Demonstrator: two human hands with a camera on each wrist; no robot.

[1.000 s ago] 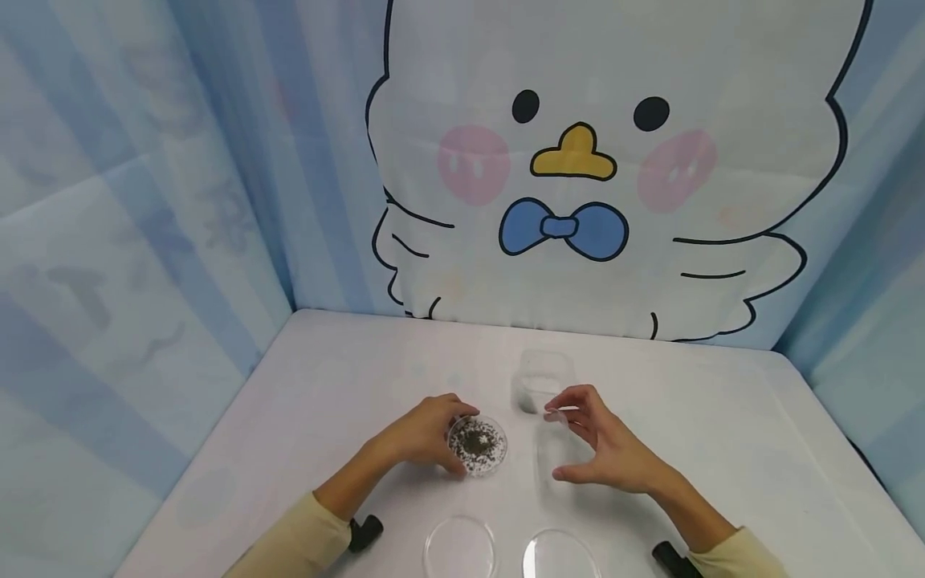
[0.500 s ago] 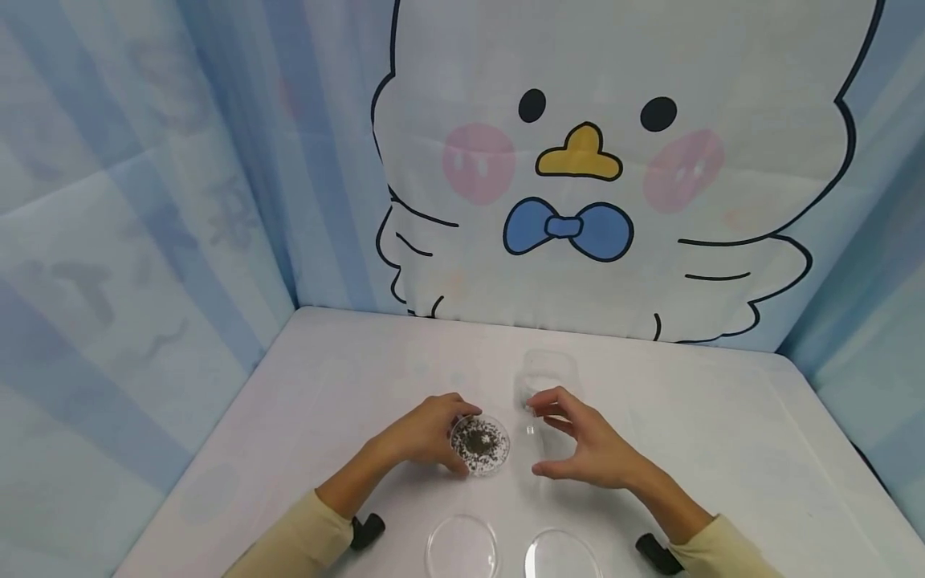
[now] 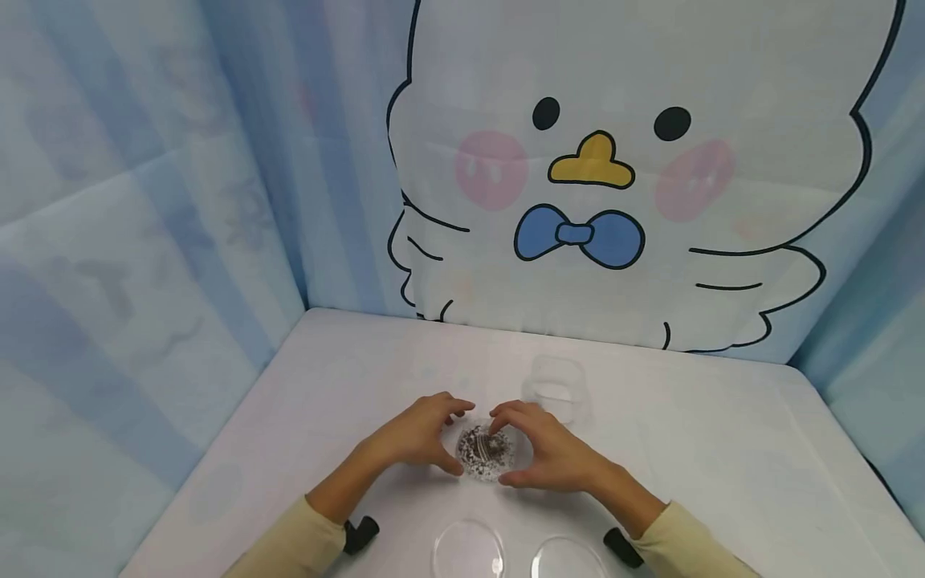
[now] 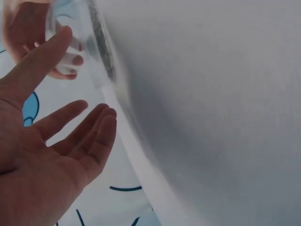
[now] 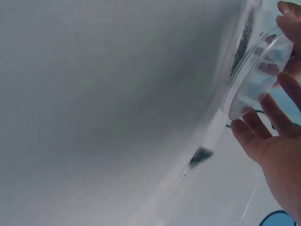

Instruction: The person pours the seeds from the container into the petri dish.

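A shallow clear round dish (image 3: 486, 453) with dark flakes sits on the table between the hands. In the right wrist view, my right hand (image 3: 552, 449) holds a second clear round dish or lid (image 5: 263, 75) tilted just above the flakes; whether the rims touch, I cannot tell. Its fingers curl around that clear piece. On the other side, my left hand (image 3: 415, 433) curves loosely around the flake dish's left edge. In the left wrist view, the left fingers look apart from the dish, with nothing between them.
Two clear round discs (image 3: 468, 551) lie at the table's (image 3: 723, 449) near edge. Behind the right hand stands a clear rectangular container (image 3: 556, 381). A small dark patch (image 5: 201, 156) shows beyond the dishes in the right wrist view. Printed fabric encloses the table.
My right hand has moved left with the clear piece, from beside the flake dish to over it. The left hand has loosened from the dish's edge.
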